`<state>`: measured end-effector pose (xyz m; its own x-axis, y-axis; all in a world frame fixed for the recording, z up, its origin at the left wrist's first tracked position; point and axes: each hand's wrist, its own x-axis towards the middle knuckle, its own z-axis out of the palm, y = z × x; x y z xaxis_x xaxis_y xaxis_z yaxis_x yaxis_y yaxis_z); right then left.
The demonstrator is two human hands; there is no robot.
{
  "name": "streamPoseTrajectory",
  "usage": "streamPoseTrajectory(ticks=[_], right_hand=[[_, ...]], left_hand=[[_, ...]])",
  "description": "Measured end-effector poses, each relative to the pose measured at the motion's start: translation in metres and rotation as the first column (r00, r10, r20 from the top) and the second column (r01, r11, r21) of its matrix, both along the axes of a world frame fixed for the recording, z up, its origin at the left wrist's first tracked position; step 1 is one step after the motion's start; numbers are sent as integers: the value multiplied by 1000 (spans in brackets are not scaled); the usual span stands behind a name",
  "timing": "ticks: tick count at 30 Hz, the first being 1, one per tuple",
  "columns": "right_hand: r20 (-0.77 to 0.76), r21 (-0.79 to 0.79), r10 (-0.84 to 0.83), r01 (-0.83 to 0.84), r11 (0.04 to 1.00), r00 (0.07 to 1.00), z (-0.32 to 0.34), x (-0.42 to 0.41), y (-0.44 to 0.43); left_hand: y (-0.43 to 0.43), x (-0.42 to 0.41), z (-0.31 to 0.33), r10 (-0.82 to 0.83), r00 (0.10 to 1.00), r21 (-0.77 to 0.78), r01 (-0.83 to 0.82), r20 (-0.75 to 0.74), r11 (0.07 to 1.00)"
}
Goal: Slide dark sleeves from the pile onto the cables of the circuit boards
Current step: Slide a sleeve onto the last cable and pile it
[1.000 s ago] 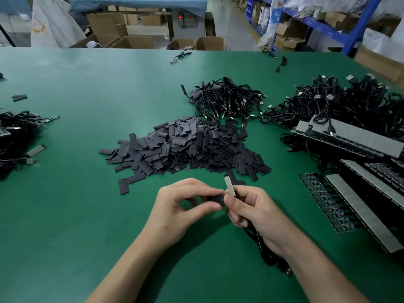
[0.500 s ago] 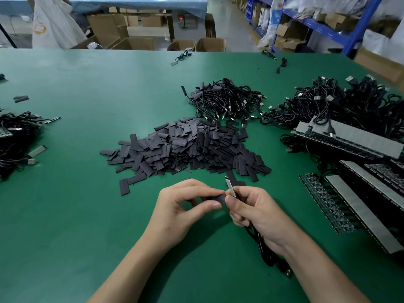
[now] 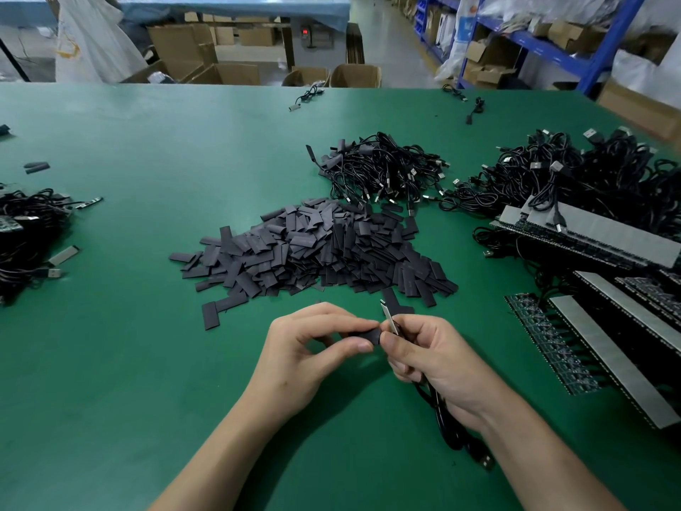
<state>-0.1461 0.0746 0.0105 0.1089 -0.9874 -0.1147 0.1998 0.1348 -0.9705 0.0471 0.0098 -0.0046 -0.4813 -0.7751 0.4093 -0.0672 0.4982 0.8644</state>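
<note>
The work stood at the fitting step: the left hand (image 3: 309, 352) pinched one dark sleeve (image 3: 368, 335) between thumb and forefinger, its free end butted against the fingers of the right hand (image 3: 438, 366), which were curled round a narrow circuit board (image 3: 388, 319) standing tilted above them. The board's black cable (image 3: 440, 407) ran down under the right palm to a USB plug (image 3: 485, 462) lying on the green table (image 3: 147, 363). Whether the sleeve's mouth had already taken the board or cable could not be told, since the fingertips hid the joint. The next move probably called for holding the flattened sleeve open and in line with the part being fed in, then pushing the two together without buckling it. Just beyond the hands lay the pile of sleeves (image 3: 317, 252). Behind that was a heap of cables (image 3: 383, 171), and rows of circuit boards (image 3: 611, 326) lay to the right. As for containers, two open cardboard cartons (image 3: 355, 75) stood past the far table edge, their contents out of sight. Further boxes (image 3: 482, 53) sat on the blue shelving; what they held could not be made out.
</note>
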Motion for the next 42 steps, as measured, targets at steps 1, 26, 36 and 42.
streamPoseTrajectory(ticks=[1,26,36,42], right_hand=[[-5,-2,2,-2,1000,1000,0,0,0],[-195,-60,-162,153,986,967,0,-6,-1],[-363,-88,-160,137,987,918,-9,-10,-3],[-401,-142,-158,109,984,903,-6,-12,-4]], left_hand=[[0,0,0,2,1000,-1,-2,3,1000],[-18,-5,39,-52,925,-231,149,377,962],[-17,-4,27,-35,930,-163,101,365,981],[-17,6,18,20,965,-90,4,263,996]])
